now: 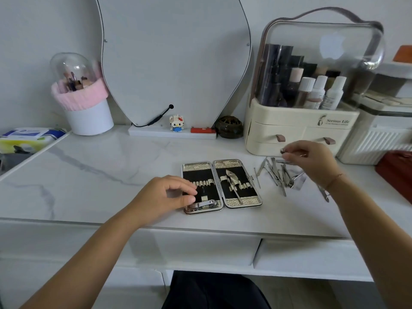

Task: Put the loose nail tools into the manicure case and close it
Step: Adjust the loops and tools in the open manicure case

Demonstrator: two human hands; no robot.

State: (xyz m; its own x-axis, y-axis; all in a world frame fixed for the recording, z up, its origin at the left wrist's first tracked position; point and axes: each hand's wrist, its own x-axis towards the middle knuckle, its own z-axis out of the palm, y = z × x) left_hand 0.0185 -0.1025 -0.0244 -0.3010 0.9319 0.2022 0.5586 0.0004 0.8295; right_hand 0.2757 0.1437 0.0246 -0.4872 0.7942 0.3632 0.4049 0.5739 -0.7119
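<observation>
The manicure case (231, 163) lies open flat on the marble desk, black lining with gold mesh trim. A nail clipper (206, 204) sits in the bottom of its left half, and a gold-sleeved tool (233, 180) lies in the right half. My left hand (166, 196) rests at the case's left edge, fingers curled beside the clipper. To the right of the case lies a pile of several loose metal nail tools (279, 175). My right hand (312, 160) hovers above that pile, pinching a small metal tool (283, 150) between its fingertips.
A cream cosmetics organiser (298, 128) with a clear lid stands just behind the pile. A mirror (174, 59), a small figurine (176, 123), a dark round jar (229, 127) and a pink-rimmed brush holder (84, 101) line the back. A red box (394, 172) sits far right.
</observation>
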